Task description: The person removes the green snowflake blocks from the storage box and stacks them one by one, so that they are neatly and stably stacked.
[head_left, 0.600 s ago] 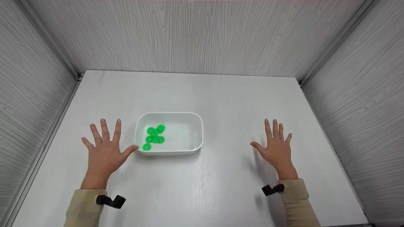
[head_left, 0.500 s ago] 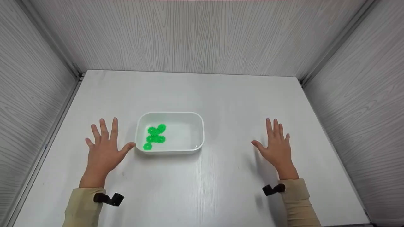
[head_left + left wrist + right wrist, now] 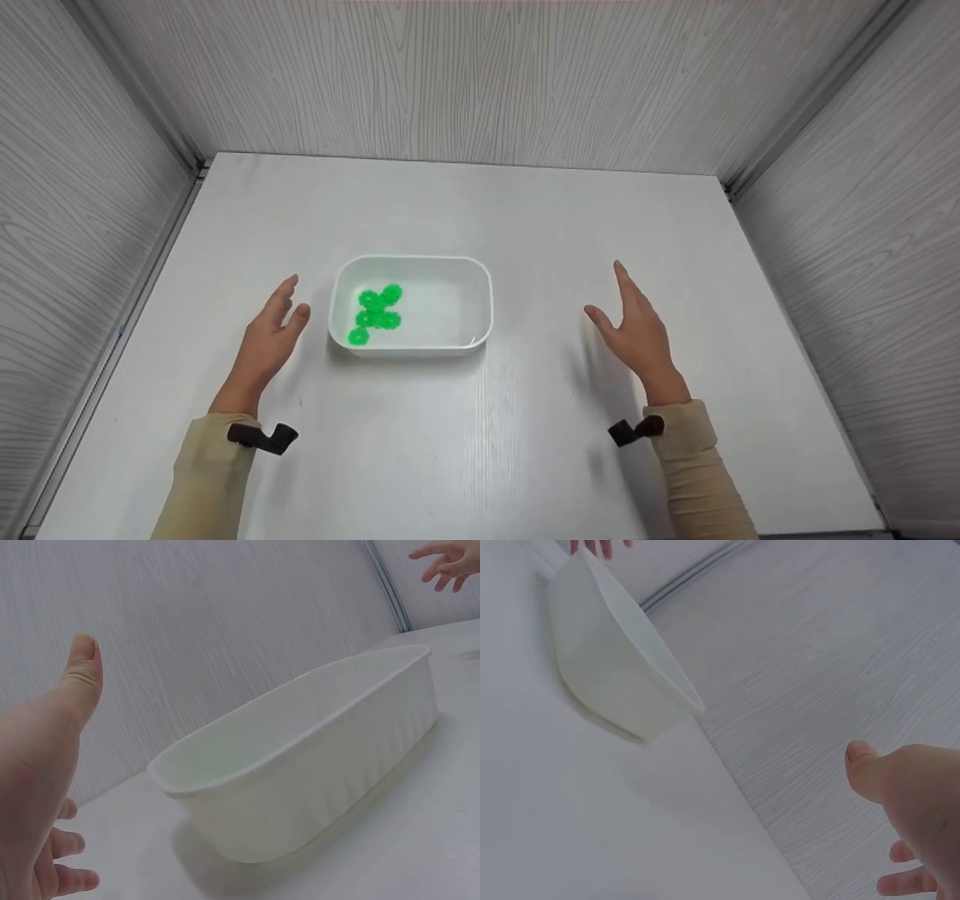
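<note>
A white rectangular plastic tub (image 3: 450,349) with rounded corners stands on the table. Several small green flower-shaped pieces (image 3: 358,336) lie in its left half. Left of the tub, my left hand (image 3: 268,337) hovers turned on its side, holding nothing, with the thumb apart from the fingers. In the left wrist view the tub (image 3: 300,787) rises just beyond the left thumb (image 3: 81,675). My right hand (image 3: 639,334) hangs above the table well to the right of the tub, thumb spread and palm facing inward. The right wrist view shows the tub (image 3: 607,652) some way off from that hand.
The white table (image 3: 525,450) is enclosed by a pale wood-grain panel (image 3: 465,82) at the back and similar panels (image 3: 75,225) on both sides. Small black wrist cameras (image 3: 262,438) sit on both sleeves.
Both hands have turned from palm-down with spread fingers to sideways, palms facing inward. The right hand has shifted slightly left. The tub and green pieces have stayed put, while the head view has tilted slightly.
</note>
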The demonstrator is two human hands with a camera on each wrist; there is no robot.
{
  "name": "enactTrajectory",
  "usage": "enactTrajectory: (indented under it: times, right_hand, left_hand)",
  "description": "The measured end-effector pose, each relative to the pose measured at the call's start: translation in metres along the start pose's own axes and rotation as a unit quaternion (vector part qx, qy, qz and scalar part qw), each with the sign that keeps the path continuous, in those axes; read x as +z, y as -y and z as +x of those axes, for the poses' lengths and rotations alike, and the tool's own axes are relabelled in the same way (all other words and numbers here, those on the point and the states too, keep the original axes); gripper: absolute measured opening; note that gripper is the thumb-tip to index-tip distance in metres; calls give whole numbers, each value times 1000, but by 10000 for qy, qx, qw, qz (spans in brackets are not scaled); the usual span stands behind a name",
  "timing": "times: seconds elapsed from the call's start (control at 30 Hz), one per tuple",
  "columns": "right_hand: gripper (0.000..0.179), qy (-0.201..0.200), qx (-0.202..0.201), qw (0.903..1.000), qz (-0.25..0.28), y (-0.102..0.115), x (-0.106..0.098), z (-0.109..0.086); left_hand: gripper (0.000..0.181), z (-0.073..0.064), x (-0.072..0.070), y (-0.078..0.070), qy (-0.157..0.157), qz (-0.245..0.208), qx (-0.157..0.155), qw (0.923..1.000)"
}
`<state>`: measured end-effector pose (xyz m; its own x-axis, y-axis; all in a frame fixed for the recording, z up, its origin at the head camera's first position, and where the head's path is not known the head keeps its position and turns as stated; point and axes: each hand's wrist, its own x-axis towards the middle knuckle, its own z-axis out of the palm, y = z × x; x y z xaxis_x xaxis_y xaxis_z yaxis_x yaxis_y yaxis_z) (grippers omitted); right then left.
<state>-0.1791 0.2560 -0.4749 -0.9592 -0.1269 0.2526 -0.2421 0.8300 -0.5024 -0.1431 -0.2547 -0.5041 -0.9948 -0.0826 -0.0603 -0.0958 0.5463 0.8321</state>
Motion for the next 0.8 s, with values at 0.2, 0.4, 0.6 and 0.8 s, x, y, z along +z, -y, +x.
enactTrajectory:
  times: [0.2, 0.4, 0.6, 0.8]
  right_hand:
    - [68, -121, -259, 9975, 646, 23, 8, 17]
    - [59, -263, -838, 9902, 1088, 47, 21, 33]
    - [53, -252, -1389, 9803, 1382, 77, 34, 52]
    - [50, 199, -1448, 9776, 1515, 111, 59, 65]
  left_hand:
    - [66, 13, 10, 10, 37, -772, -91, 9970]
    - [64, 17, 14, 15, 435, -1339, -305, 9896]
    - [69, 23, 21, 20, 892, -1727, -355, 9803]
    - [63, 28, 24, 26, 981, -2262, -152, 9690]
